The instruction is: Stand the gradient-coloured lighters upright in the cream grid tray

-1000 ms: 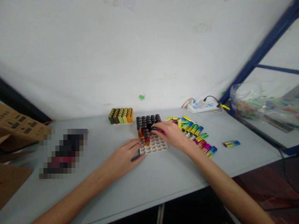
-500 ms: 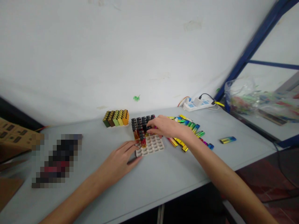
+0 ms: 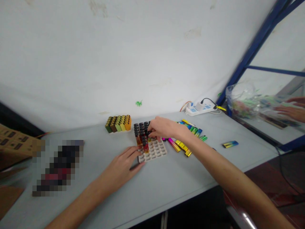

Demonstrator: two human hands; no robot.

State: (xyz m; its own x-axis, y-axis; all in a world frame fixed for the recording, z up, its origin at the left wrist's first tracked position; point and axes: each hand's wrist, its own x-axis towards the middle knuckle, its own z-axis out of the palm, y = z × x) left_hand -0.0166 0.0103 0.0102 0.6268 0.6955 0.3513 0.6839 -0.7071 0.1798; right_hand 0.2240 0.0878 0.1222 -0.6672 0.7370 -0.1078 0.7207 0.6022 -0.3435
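A white tray [image 3: 154, 153] with rows of holes lies on the table. Black-topped lighters [image 3: 140, 127] stand upright in its back rows, and one reddish lighter [image 3: 145, 147] stands nearer the front left. My left hand [image 3: 125, 160] grips the tray's left edge, thumb at the front corner and fingers along the side. Over the back right part of the tray, my right hand [image 3: 164, 128] has its fingers closed on a black-topped lighter [image 3: 149, 135], mostly hidden by the fingers. Shiny coloured metal lighter cases [image 3: 182, 145] lie in a loose pile just right of the tray.
A block of gold-topped green, brown and yellow lighters [image 3: 119, 124] stands at the back left. A power strip [image 3: 199, 108] sits by the wall. One blue-yellow case [image 3: 230, 144] lies apart. A cardboard box [image 3: 17, 140] is at left; another person's hands [image 3: 292, 111] show at right.
My right hand has shifted slightly left over the tray, still closed on the lighter. My left hand stays at the tray's edge. Another person's hands have come into view at the right.
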